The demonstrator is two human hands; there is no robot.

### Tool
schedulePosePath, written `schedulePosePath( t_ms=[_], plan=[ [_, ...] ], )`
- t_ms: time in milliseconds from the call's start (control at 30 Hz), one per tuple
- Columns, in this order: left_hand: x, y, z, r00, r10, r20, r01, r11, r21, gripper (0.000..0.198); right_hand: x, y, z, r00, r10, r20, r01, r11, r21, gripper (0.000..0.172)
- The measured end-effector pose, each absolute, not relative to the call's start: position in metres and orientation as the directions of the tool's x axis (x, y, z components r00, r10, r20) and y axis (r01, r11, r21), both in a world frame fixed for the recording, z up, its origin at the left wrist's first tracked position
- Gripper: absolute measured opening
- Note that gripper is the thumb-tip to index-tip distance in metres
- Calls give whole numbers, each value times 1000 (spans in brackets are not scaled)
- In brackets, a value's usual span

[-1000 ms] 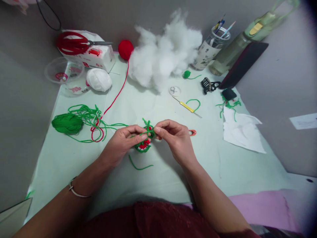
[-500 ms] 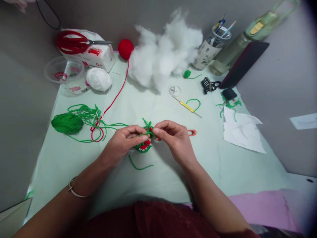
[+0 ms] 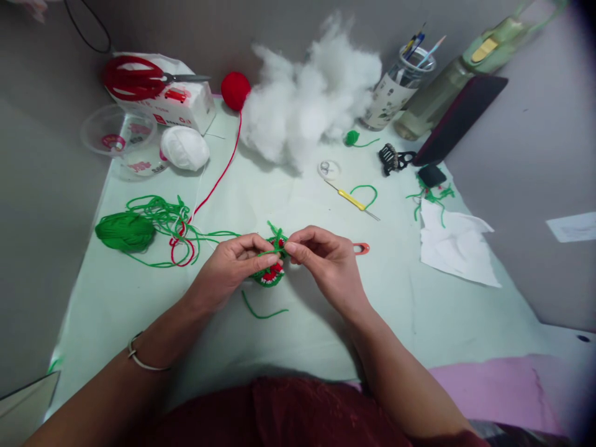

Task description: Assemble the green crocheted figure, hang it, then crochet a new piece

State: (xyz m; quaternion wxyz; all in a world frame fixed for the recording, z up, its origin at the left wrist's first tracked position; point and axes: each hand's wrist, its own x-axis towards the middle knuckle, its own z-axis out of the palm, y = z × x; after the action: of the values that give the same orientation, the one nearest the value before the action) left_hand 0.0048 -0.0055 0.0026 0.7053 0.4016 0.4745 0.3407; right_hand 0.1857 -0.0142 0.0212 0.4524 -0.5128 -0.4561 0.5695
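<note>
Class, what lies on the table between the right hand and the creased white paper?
In the head view, an orange slotted piece lies between the right hand and the white paper, close beside the hand, which seems to hide its other end.

2 hands (image 3: pixel 242 257), 4 yarn balls (image 3: pixel 125 232), 1 bottle (image 3: pixel 436 96), 1 jar (image 3: pixel 388 102)

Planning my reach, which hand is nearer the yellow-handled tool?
Right: the right hand is just in front of the yellow-handled tool; the left hand is farther off, leftward.
</note>
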Motion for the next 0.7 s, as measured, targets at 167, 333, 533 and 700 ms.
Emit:
schedulePosePath(
  t_ms=[167, 333, 533, 700],
  plan=[
    [5, -5, 2, 328, 859, -393, -96, 444, 891, 16, 186, -16, 19, -63, 986, -151, -15, -153, -988, 23],
    [5, -5, 2, 343, 854, -390, -111, 450, 886, 16, 185, -17, 18, -62, 991, -117, 27, -116, -993, 20],
    [5, -6, 2, 342, 854, -392, -100, 448, 889, 17, 185, -17, 17, -71, 989, -131, 27, -129, -991, 23],
    [5, -6, 1, 329, 864, -381, -76, 426, 902, 18, 185, -17, 16, -61, 992, -108, 41, -106, -994, 21]
  ],
)
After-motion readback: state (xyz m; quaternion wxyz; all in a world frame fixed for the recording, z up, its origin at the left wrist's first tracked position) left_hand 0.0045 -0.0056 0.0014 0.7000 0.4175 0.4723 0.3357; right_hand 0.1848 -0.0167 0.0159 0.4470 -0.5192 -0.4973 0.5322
